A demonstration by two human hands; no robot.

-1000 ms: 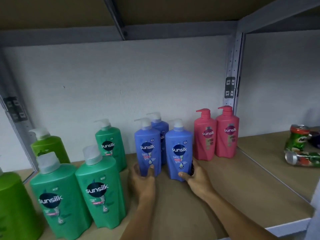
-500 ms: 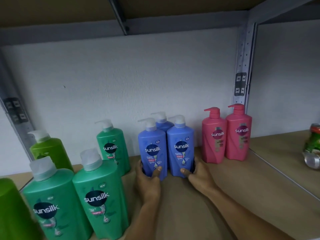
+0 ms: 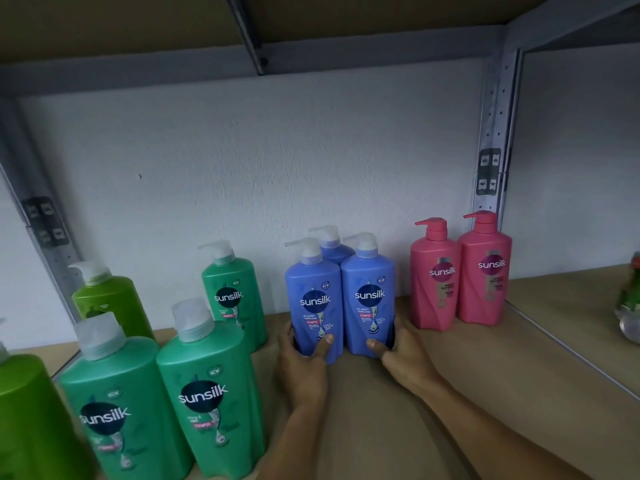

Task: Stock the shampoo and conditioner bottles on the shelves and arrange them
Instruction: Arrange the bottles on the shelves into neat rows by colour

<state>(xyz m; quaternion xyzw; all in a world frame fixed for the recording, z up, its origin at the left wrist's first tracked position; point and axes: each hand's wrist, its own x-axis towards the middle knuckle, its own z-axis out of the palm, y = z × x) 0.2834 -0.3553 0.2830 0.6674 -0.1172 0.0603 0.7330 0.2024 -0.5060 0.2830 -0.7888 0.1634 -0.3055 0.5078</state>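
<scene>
Two bare forearms reach from the lower edge onto a wooden shelf, each hand at the base of one blue bottle. The left hand wraps the foot of the left blue bottle — thumb across the front, fingers curled round the outer side. The right hand grips the foot of the right blue bottle the same way, thumb on the front, fingers round the far side. The two bottles stand upright and touch side by side; a third blue bottle stands just behind them, only its shoulder and pump showing.

Both front labels read "sunsilk" in white on a dark disc, with a small "NEW" badge above and "SHAMPOO" on a pink band below; the finer print is too small to read. To the right, well apart from the hands, two pink bottles stand touching, each marked "sunsilk". To the left stand three green bottles — also "sunsilk", the nearest showing "NEW" and "SHAMPOO" — and two lime bottles whose labels cannot be read.
</scene>
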